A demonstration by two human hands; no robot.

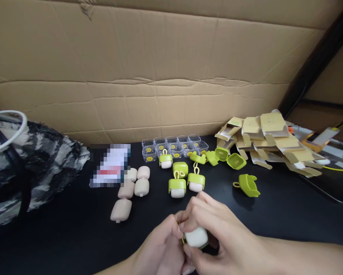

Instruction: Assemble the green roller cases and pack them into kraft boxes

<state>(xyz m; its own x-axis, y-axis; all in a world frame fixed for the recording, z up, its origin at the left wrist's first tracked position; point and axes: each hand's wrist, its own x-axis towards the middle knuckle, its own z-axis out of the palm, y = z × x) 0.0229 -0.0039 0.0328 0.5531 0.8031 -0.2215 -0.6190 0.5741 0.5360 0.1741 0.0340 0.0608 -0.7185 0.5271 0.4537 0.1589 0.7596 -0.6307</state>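
2 hands meet over the table's (59, 244) near edge: your left hand (162, 248) and right hand (214, 225) each hold a pinching grip on 1 white block (196, 236), seemingly fitting its green cover. Seating it calls for even pressure.

Bare left hand (160, 248), 6 o'clock in frame; bare right hand (214, 229) just toward 3 o'clock of it. Both forearms uncovered: left forearm (122, 269) short stub at 6 o'clock edge, right forearm (303, 256) long, reaching 4 o'clock corner. Fingers (194, 214) slender; nails (187, 270) short, plain, pale-tipped.
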